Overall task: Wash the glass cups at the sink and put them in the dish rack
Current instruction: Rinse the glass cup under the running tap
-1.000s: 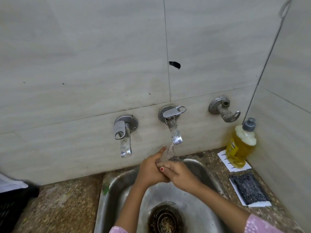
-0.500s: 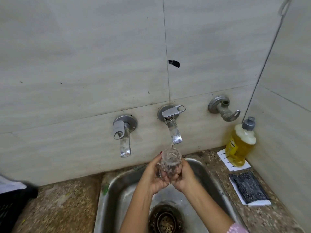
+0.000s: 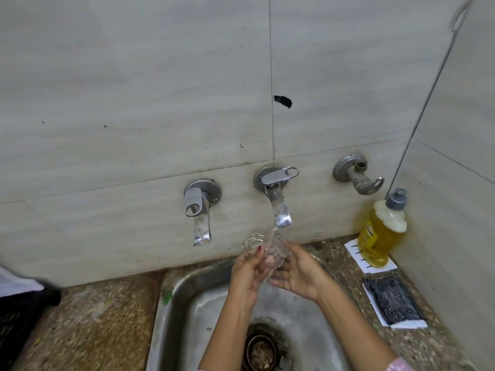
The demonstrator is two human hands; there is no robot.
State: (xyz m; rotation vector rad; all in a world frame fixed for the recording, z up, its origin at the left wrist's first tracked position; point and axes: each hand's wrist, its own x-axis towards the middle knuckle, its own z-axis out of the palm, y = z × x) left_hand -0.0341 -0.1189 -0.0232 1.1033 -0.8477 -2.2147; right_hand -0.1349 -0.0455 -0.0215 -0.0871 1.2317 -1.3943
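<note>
Cup (image 3: 277, 254) sits at the centre of my feed, just below the spout of the middle tap (image 3: 280, 212). It is held above the sink (image 3: 171, 303) and tilted so its mouth faces the upper left. A thin stream from that tap lands on the glass.

The left hand (image 3: 247, 271) comes up from the lower middle of the frame. Its fingers wrap round the near side of the cup, and the thumb, with a red nail, lies across the glass. The right hand (image 3: 297, 274) comes in from the lower right and cradles the base end, thumb on top and fingers loosely curved underneath. So I read all 2 hands as gripping the cup. A pink sleeve (image 3: 399, 366) shows at the bottom right edge.

Below the hands, at the bottom of the frame, I can see the drain (image 3: 261, 349) in the sink's floor. On the wall 3 fittings stand in a row: a left tap (image 3: 199, 210), the running middle one, and a dull valve (image 3: 356, 175) to the right.

In the right corner a yellow soap bottle (image 3: 380, 236) with a grey cap stands on a white card (image 3: 353, 247). Nearer the lower right a dark scrubber (image 3: 393, 301) lies on a second card (image 3: 407, 324). Both cards rest on the speckled worktop (image 3: 93, 330). At the left edge a black crate (image 3: 16, 317) pokes in; I cannot tell what it holds. A small black mark (image 3: 282, 101) sits on the tile joint above the middle tap.
</note>
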